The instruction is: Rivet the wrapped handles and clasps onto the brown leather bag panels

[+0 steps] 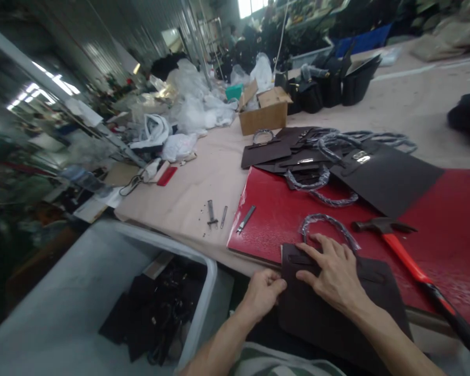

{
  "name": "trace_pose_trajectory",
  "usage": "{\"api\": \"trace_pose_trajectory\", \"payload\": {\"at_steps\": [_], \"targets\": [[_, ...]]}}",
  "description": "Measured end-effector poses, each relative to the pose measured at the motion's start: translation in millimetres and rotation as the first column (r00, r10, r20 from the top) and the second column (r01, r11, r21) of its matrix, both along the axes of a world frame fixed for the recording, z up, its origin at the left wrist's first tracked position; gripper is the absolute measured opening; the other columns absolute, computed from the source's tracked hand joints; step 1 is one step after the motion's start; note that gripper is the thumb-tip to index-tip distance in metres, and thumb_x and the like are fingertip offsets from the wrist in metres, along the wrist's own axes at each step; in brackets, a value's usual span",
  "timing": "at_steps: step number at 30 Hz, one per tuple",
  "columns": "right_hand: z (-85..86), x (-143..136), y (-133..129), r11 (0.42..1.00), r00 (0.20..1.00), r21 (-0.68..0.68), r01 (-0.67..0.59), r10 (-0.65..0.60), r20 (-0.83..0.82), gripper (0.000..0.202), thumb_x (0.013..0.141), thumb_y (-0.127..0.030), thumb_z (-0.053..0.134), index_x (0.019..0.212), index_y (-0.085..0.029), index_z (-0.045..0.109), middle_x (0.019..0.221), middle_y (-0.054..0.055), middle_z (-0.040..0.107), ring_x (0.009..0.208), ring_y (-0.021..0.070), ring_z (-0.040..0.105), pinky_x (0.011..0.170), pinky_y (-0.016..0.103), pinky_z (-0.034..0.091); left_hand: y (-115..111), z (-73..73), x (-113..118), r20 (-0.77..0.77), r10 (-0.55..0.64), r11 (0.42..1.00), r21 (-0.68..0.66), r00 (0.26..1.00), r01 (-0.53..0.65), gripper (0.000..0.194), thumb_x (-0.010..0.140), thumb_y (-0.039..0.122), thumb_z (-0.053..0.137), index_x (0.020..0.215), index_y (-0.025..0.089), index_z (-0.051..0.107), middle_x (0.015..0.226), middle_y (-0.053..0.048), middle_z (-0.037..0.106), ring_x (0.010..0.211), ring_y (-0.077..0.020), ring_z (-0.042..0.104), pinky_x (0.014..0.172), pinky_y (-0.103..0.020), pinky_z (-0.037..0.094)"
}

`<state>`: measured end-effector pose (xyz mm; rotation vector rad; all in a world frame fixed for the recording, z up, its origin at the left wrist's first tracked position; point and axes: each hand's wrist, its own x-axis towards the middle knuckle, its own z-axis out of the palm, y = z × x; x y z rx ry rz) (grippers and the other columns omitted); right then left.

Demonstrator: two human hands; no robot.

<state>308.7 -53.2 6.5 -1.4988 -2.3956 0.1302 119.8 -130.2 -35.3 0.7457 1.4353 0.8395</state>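
Note:
A dark brown leather bag panel (pixel 337 318) hangs partly over the front edge of the red board, with a handle (pixel 325 219) wrapped in clear plastic at its top. My right hand (pixel 332 271) lies on the panel's upper part, fingers spread, close to the handle. At the panel's left edge, my left hand (pixel 264 292) is closed in a pinch, thumb against the edge; its fingertips are partly hidden. A claw hammer (pixel 407 256) with an orange and black handle rests on the red board to the right. Left of the handle lies a small metal punch (pixel 246 219).
More dark panels with wrapped handles (pixel 309 156) are piled on the red board (pixel 446 224). Metal tools (pixel 211 214) lie on the cloth-covered table (pixel 188 188). A grey bin (pixel 102 261) holding dark pieces stands at left. Behind are a cardboard box (pixel 264 115) and black bags (pixel 337 86).

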Motion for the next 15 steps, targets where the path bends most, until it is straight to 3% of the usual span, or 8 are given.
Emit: {"api": "trace_pose_trajectory", "payload": {"at_steps": [4,6,7,9,11,15], "targets": [[-2.5,2,1,1.000,1.000,0.021,-0.004,0.004,0.019,0.052,0.074,-0.040,0.074,0.124,-0.031,0.069,0.137,0.013,0.055,0.123,0.0375,0.050,0.103,0.061,0.037,25,34.0,-48,-0.165,0.076,0.993,0.100,0.983,-0.060,0.032,0.079,0.048,0.065,0.078,0.016,0.064,0.066,-0.005,0.068,0.048,-0.0147,0.060,0.049,-0.025,0.044],[-3.6,2,1,1.000,1.000,0.025,-0.007,0.006,0.024,0.052,0.074,-0.041,0.074,0.124,-0.032,0.069,0.137,0.012,0.055,0.123,0.0372,0.050,0.102,0.061,0.037,49,52.9,-84,-0.367,0.177,0.969,0.227,0.913,-0.096,0.030,0.085,0.045,0.058,0.078,0.016,0.065,0.069,-0.005,0.069,0.051,-0.0147,0.062,0.052,-0.024,0.045],[-4.1,3,2,1.000,1.000,0.027,-0.010,0.009,0.023,0.052,0.074,-0.041,0.074,0.124,-0.032,0.069,0.137,0.012,0.055,0.123,0.0371,0.050,0.102,0.060,0.037,63,61.2,-103,-0.515,0.220,0.958,0.274,0.828,-0.084,0.028,0.087,0.042,0.056,0.081,0.017,0.067,0.071,-0.006,0.071,0.057,-0.0158,0.065,0.056,-0.025,0.046],[-4.5,3,2,0.999,1.000,0.032,-0.019,0.018,0.016,0.051,0.074,-0.040,0.075,0.124,-0.032,0.068,0.137,0.012,0.055,0.123,0.0369,0.050,0.102,0.060,0.037,90,73.3,-138,-0.811,0.209,0.971,0.238,0.546,-0.018,0.023,0.088,0.036,0.056,0.084,0.018,0.070,0.083,-0.009,0.074,0.081,-0.0201,0.070,0.070,-0.026,0.048],[-3.9,2,3,0.999,1.000,0.033,-0.026,0.026,0.009,0.051,0.074,-0.041,0.075,0.124,-0.031,0.069,0.137,0.012,0.056,0.123,0.0369,0.049,0.102,0.060,0.037,113,78.5,-166,-0.889,0.169,0.985,0.171,0.426,-0.034,0.021,0.086,0.034,0.060,0.080,0.016,0.070,0.089,-0.013,0.075,0.094,-0.0255,0.070,0.077,-0.030,0.048],[1.9,1,0,1.000,1.000,-0.006,-0.017,0.017,0.002,0.049,0.076,-0.041,0.075,0.124,-0.031,0.069,0.138,0.012,0.055,0.124,0.0366,0.048,0.104,0.060,0.036,144,72.6,-196,-0.892,0.038,0.995,-0.009,0.450,-0.101,0.026,0.069,0.031,0.078,0.056,0.016,0.062,0.056,-0.013,0.066,0.076,-0.0311,0.071,0.069,-0.034,0.050]]}}
